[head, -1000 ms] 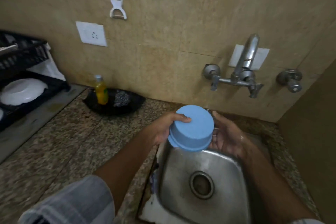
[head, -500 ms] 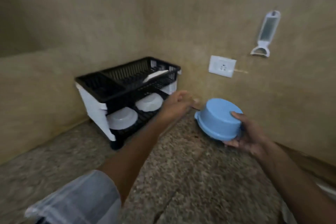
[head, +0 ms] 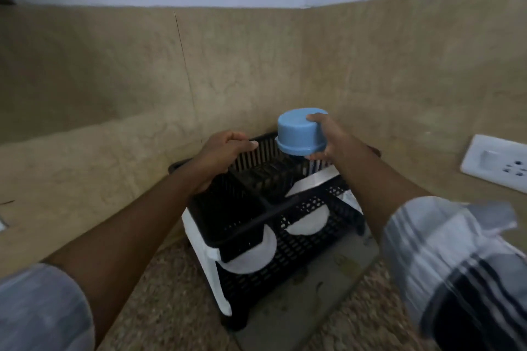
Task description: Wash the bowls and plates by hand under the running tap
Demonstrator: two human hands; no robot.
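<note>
The blue bowl (head: 301,131) is held upside down in the right hand (head: 328,137) above the rack (head: 256,216), the left hand (head: 225,151) loosely curled, empty, and it could be dropped if wet fingers (head: 315,118) slip.

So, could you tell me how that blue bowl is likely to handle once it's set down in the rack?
The blue bowl looks like light, stiff plastic, since the right hand alone holds it. Held upside down, its wide rim should sit stably.
</note>
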